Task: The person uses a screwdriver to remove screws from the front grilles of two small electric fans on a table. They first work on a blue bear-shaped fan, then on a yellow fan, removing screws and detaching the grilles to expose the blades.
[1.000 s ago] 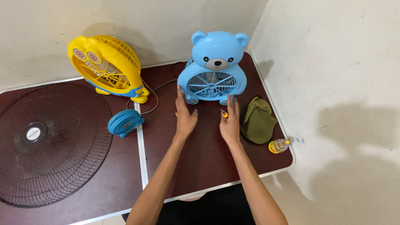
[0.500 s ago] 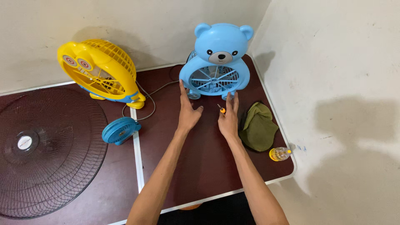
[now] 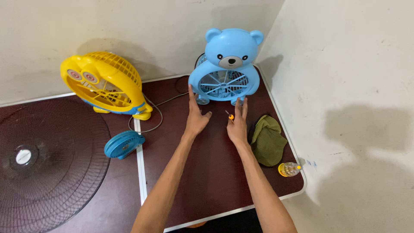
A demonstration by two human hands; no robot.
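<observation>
Both hands are reaching toward the blue bear-shaped plastic fan (image 3: 225, 71): the left hand (image 3: 196, 116) with fingers spread, the right hand (image 3: 237, 125) pinching a small orange-handled screwdriver (image 3: 230, 115). An olive cloth (image 3: 267, 140) is lying right of the fan's base.

We count three small fans — one blue bear-shaped fan (image 3: 225, 69), one yellow fan (image 3: 103, 84), one little blue handheld fan (image 3: 123, 144) — plus one fan grille (image 3: 43, 166), one green cloth (image 3: 267, 140), one small bottle (image 3: 289, 169), one screwdriver (image 3: 230, 116) and two hands.
</observation>
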